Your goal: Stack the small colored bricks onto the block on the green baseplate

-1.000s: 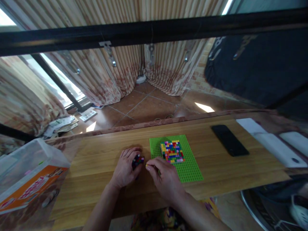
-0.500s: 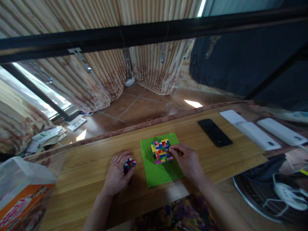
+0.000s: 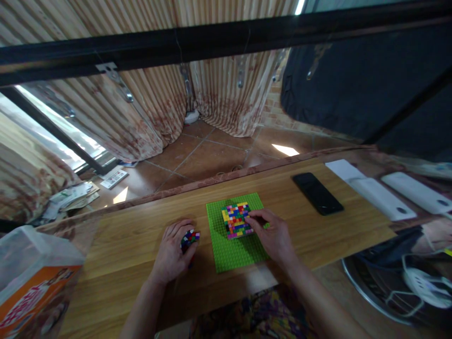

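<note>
A green baseplate [image 3: 226,259] lies on the wooden table, bearing a block built of many small coloured bricks [image 3: 236,220]. The fingers of my right hand [image 3: 273,235] are pinched together at the right side of this block; whatever may be between the fingertips is too small to make out. To the left of the baseplate, my left hand [image 3: 173,254] rests on the table, curled round a heap of loose toy bricks [image 3: 189,238] in several colours. Part of the heap is hidden under the palm and thumb.
A black phone [image 3: 317,193] lies on the table [image 3: 134,235] to the right, with white boxes [image 3: 384,200] past it. A clear plastic tub with an orange label [image 3: 35,292] stands at the left. Another person's hand [image 3: 436,235] shows at the far right.
My right hand has shifted slightly left along the top of the brick block, its fingers still pinched. The left hand stays round the loose bricks. The view has tilted a little.
</note>
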`<action>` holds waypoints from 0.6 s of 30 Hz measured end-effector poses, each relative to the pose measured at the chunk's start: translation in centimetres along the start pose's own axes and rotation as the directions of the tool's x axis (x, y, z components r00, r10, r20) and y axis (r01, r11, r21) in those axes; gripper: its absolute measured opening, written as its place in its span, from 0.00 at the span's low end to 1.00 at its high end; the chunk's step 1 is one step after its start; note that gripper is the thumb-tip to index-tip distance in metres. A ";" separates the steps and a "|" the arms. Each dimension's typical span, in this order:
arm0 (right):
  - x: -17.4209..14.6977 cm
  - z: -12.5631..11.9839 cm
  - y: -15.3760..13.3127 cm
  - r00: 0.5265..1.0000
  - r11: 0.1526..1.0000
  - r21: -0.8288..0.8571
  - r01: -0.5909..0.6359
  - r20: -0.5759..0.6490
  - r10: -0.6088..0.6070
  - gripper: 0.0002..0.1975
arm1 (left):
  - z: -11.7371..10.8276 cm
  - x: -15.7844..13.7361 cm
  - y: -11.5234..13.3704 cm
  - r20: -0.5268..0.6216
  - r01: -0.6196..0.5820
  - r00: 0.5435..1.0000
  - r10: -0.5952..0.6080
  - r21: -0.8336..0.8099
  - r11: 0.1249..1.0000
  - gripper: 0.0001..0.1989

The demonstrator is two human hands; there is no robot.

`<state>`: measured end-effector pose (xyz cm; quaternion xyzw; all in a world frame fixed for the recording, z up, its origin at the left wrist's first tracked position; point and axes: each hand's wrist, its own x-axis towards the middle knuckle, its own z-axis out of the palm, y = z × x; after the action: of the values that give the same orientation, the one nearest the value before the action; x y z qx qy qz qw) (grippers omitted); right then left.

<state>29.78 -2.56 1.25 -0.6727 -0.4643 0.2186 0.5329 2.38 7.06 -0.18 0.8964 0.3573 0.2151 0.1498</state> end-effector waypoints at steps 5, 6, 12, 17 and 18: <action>-0.2 -0.2 0.7 0.981 0.982 0.130 -0.138 -0.122 0.154 0.15 | 0.0 0.0 0.0 -0.002 0.005 1.000 -0.005 -0.005 1.000 0.13; -0.1 -0.2 0.7 0.975 0.976 0.152 -0.154 -0.138 0.175 0.16 | 0.0 0.0 0.0 -0.001 0.003 1.000 -0.003 -0.007 1.000 0.13; 0.7 0.7 0.2 0.958 0.956 0.164 -0.244 -0.110 0.263 0.19 | 0.1 0.1 0.1 -0.008 -0.006 1.000 0.006 -0.008 1.000 0.13; 0.7 1.6 0.3 0.936 0.928 0.177 -0.328 -0.072 0.344 0.21 | 0.1 0.1 0.2 -0.008 0.003 1.000 -0.003 -0.012 1.000 0.13; 0.6 1.8 0.4 0.932 0.920 0.196 -0.339 -0.065 0.357 0.21 | 0.0 0.0 0.2 -0.003 0.004 1.000 -0.004 -0.014 1.000 0.13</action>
<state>28.83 -1.15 0.40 -0.7031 -0.2883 0.3175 0.5672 2.53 6.97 -0.14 0.8943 0.3580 0.2185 0.1562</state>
